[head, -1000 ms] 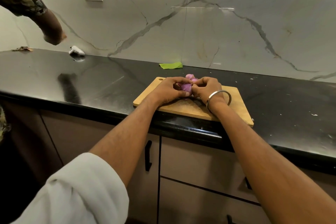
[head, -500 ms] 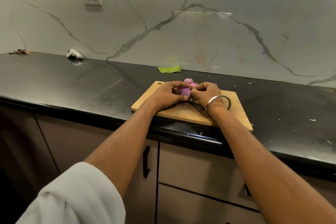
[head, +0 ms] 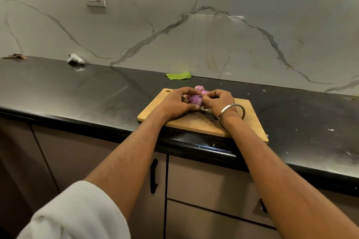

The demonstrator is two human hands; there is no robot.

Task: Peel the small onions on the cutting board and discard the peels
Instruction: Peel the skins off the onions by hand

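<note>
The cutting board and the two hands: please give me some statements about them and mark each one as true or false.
1. Both the left hand and the right hand grip a purple onion above the wooden cutting board. True.
2. The cutting board lies on a white countertop. False: the countertop is black.
3. A metal bangle is on the right wrist. True.
4. A knife lies on the cutting board beside the hands. False: no knife is visible.
5. A green scrap lies on the countertop behind the cutting board, near the wall. True.
</note>
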